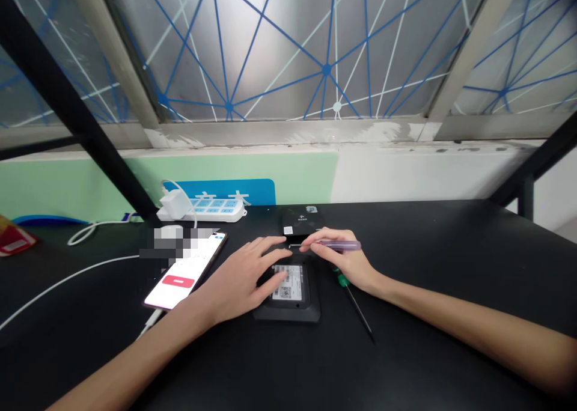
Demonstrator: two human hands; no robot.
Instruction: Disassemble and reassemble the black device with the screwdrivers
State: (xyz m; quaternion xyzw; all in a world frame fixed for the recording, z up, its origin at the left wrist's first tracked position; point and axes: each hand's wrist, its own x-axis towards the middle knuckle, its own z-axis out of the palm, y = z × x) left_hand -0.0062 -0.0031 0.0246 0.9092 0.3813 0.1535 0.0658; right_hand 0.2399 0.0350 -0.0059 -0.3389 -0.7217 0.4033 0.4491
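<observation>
My left hand (246, 276) lies with its fingers spread over a flat black device (309, 312) that carries a white printed label (291, 283). Its thumb and fingertips rest on or just above the label side; exact contact is hard to tell. In my right hand (345, 258) is a screwdriver with a clear purple handle (349, 245), its thin metal shaft pointing left above the device's far edge. Partly under that hand, a second screwdriver with a green handle (343, 279) and dark shaft lies on the table. Directly behind the device sits a flat black box (301, 220) with a small white sticker.
To the left lies a lit phone (192, 273) with a white cable plugged in. A white power strip (220, 210) with a charger (175, 203) stands against the wall. Black frame bars (94, 146) slope down at both sides of the black table (428, 243).
</observation>
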